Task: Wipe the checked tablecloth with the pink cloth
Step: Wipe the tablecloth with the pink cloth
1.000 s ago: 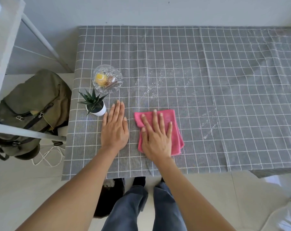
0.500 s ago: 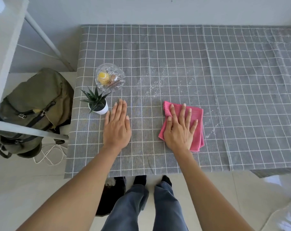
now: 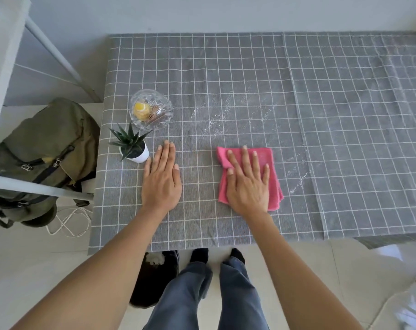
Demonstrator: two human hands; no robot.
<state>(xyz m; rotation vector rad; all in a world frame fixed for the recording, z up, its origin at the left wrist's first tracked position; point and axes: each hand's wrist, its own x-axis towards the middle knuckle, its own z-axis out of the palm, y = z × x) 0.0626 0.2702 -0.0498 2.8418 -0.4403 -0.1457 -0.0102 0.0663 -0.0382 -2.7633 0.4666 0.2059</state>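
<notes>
A grey checked tablecloth (image 3: 249, 75) covers the table. On its near middle lies the folded pink cloth (image 3: 274, 186), and my right hand (image 3: 247, 184) presses flat on it with straight, spread fingers. My left hand (image 3: 162, 179) lies flat on the bare tablecloth to the left, fingers straight and together, holding nothing. White powdery specks (image 3: 216, 122) streak the tablecloth beyond the cloth, and more specks (image 3: 299, 179) lie just to its right.
A small potted succulent (image 3: 133, 148) stands just left of my left hand, with a glass bowl (image 3: 151, 113) of snacks behind it. A green backpack (image 3: 40, 158) sits on the floor left of the table, under a white frame (image 3: 35, 186).
My right hand slid the pink cloth to the right across the tablecloth, then a little back towards the left. My left hand stayed in place.
</notes>
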